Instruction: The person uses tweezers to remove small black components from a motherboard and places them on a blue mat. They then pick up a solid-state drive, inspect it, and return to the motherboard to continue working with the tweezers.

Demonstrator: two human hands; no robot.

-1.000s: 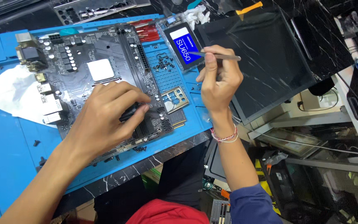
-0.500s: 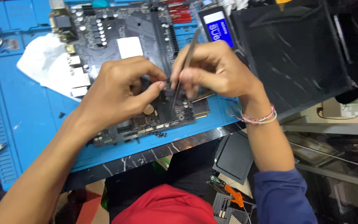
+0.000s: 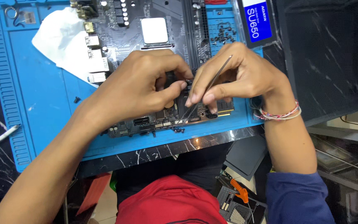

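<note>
A dark computer motherboard point(image 3: 137, 25) lies on a blue repair mat point(image 3: 42, 103), with a square silver processor point(image 3: 154, 31) near its top. My left hand point(image 3: 141, 85) rests on the board's lower middle, fingers curled and pinching a small part I cannot make out. My right hand point(image 3: 237, 79) grips slim metal tweezers point(image 3: 212, 83), their tips pointing down at the board's lower edge near the left fingertips. A beaded bracelet circles the right wrist.
A white tissue point(image 3: 65, 39) lies under the board's left side. A small blue-labelled drive point(image 3: 257, 20) sits at the mat's top right beside a black panel point(image 3: 332, 54). Loose screws point(image 3: 224, 35) fill a mat tray. An orange-handled tool point(image 3: 239, 188) lies below the table.
My right hand came down from the small drive with the tweezers and now works at the board's lower edge beside my left hand. The camera has moved closer.
</note>
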